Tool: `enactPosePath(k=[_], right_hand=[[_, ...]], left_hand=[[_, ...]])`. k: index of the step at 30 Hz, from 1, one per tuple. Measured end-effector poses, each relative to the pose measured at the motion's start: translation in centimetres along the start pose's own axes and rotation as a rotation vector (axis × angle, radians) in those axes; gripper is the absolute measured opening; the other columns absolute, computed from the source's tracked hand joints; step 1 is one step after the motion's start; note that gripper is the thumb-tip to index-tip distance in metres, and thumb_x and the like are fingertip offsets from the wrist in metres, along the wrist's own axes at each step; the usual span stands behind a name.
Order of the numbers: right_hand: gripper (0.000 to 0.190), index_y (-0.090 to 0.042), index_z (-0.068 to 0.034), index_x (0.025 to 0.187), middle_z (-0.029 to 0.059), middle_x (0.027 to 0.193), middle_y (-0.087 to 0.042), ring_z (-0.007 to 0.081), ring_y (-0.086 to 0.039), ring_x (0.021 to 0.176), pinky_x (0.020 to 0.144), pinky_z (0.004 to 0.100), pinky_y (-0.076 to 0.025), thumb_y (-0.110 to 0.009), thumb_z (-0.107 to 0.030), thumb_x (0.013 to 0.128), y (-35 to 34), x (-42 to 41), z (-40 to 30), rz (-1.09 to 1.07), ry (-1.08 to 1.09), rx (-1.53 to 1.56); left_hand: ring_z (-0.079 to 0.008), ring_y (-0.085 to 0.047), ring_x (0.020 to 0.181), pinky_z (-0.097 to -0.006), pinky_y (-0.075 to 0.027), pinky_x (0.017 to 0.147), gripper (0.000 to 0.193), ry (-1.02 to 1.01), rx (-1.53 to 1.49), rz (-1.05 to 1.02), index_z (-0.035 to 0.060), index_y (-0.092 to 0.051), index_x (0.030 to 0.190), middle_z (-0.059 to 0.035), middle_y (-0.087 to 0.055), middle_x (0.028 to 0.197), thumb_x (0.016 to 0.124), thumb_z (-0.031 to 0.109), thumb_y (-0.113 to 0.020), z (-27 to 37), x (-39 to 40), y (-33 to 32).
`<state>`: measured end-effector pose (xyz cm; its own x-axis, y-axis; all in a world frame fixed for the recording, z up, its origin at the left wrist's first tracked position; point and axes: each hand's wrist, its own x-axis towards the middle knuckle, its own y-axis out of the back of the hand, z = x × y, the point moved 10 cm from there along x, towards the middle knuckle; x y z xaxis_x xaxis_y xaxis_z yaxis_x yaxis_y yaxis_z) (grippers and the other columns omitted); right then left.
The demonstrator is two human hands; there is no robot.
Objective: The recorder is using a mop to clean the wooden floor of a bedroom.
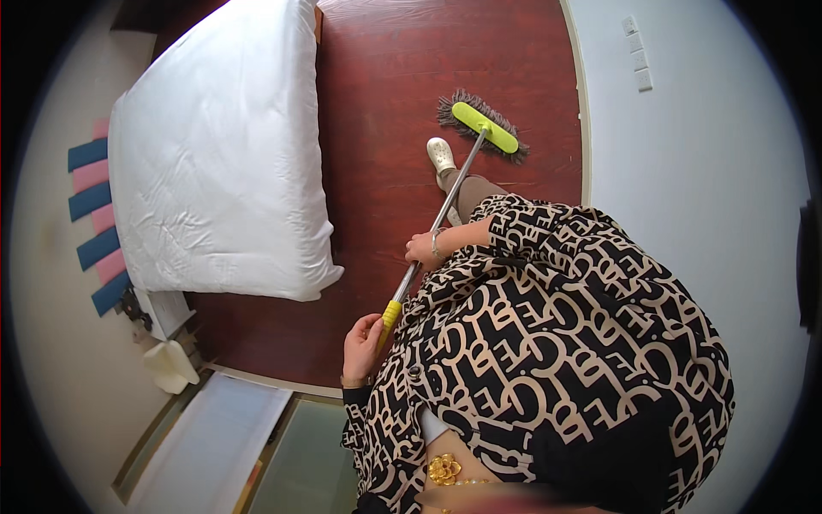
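A flat mop with a lime-green head plate (485,128) and a fringe of grey-brown yarn rests on the dark red wood floor (379,128). Its metal pole (454,193) slants down toward my body and ends in a yellow ribbed grip (389,316). My left hand (363,347) holds that grip near its top end. Further down the pole, my right hand (425,249), with a bracelet at the wrist, is closed around the metal. The mop head lies just past my pale clog (440,154); my other shoe is mostly hidden behind pole and clothing.
A bed with a white cover (218,160) stands on the left. Behind it are blue and pink wall panels (96,200). A white bedside cabinet (168,315) and a cream chair (170,366) sit near a window blind (212,443). The white wall (700,160) with sockets bounds the right.
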<state>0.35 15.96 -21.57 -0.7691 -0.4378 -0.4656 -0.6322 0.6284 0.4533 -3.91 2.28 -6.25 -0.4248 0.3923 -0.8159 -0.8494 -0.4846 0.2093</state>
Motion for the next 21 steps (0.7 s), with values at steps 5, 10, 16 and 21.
enactPosePath(k=[5,10,16,21], right_hand=[[0.029,-0.064,-0.016,0.101,0.0089,0.108,-0.057,0.0281,-0.051,0.108,0.089,0.0416,-0.047,-0.066,-0.023,0.073,0.1,0.7,1.1,0.069,0.009,-0.039],[0.031,-0.062,-0.011,0.104,0.0112,0.11,-0.056,0.029,-0.052,0.111,0.088,0.0416,-0.047,-0.064,-0.017,0.074,0.9,0.7,7.2,0.089,-0.263,-0.052],[0.042,-0.055,-0.011,0.116,0.0067,0.124,-0.05,0.0225,-0.042,0.124,0.087,0.0448,-0.047,-0.065,-0.016,0.075,4.6,-0.7,13.4,0.186,-0.428,-0.082],[0.045,-0.052,-0.012,0.119,0.0065,0.131,-0.045,0.0206,-0.034,0.131,0.093,0.0472,-0.041,-0.066,-0.018,0.077,6.3,1.1,12.8,0.248,-0.468,-0.102]], left_hand=[[-0.004,-0.055,0.067,-0.0177,-0.044,0.059,0.025,-0.035,0.01,-0.032,-0.002,-0.059,0.107,-0.001,-0.063,0.081,0.091,0.017,-0.059,0.7,1.5,-1.4],[-0.0043,-0.054,0.061,-0.0195,-0.043,0.055,0.028,-0.17,0.182,-0.024,-0.0018,-0.061,0.106,-0.0018,-0.063,0.078,0.089,0.02,-0.061,-0.1,8.4,-3.9],[-0.0161,-0.063,0.069,-0.0303,-0.048,0.062,0.036,-0.138,0.2,-0.03,-0.0027,-0.063,0.105,-0.0104,-0.068,0.08,0.087,0.028,-0.059,1.4,16.5,-8.4],[-0.0371,-0.063,0.078,-0.0412,-0.048,0.069,0.04,-0.198,0.329,0.074,-0.0002,-0.064,0.104,-0.0231,-0.064,0.084,0.085,0.035,-0.057,0.9,17.6,-7.1]])
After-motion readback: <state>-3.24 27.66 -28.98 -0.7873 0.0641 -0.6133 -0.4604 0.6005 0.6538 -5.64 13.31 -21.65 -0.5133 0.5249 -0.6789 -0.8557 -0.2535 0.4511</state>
